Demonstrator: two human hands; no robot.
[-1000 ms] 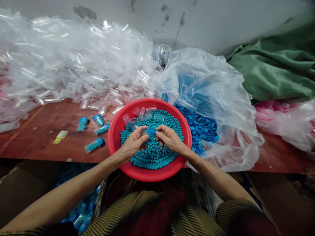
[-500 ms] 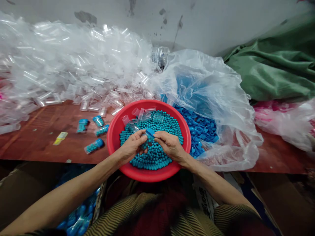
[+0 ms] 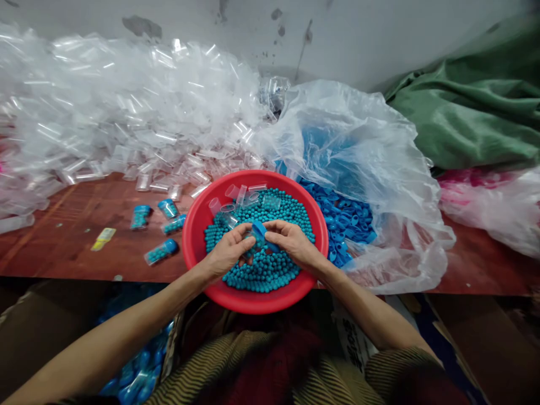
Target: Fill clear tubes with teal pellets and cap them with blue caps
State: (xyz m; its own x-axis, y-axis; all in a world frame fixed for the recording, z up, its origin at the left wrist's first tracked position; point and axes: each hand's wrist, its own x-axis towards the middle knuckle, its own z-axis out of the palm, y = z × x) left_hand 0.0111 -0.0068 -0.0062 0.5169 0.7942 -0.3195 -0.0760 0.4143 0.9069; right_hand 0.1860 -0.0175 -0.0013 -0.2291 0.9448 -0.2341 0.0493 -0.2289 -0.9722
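Over the red basin (image 3: 257, 304) both hands meet at a small clear plastic bottle (image 3: 252, 243). My left hand (image 3: 228, 248) is closed round the bottle, whose contents are mostly hidden by the fingers. My right hand (image 3: 296, 243) pinches a blue plastic cap (image 3: 259, 229) at the bottle's mouth; whether it is fully seated I cannot tell. Small teal balls (image 3: 264, 277) fill much of the basin beneath the hands. Several empty clear bottles (image 3: 241, 194) lie on the balls at the basin's far side.
Left of the basin, filled blue-capped bottles (image 3: 161, 251) lie on the reddish table (image 3: 105, 205) near a yellow-and-white packet (image 3: 103, 238). A large heap of clear bottles (image 3: 126, 107) stands behind. To the right, blue caps (image 3: 343, 225) spill from a clear plastic bag (image 3: 392, 169); green cloth (image 3: 472, 118) lies beyond.
My right fingers have shifted slightly upward at the blue cap, and more of the cap now shows between the hands. My left hand still holds the bottle.
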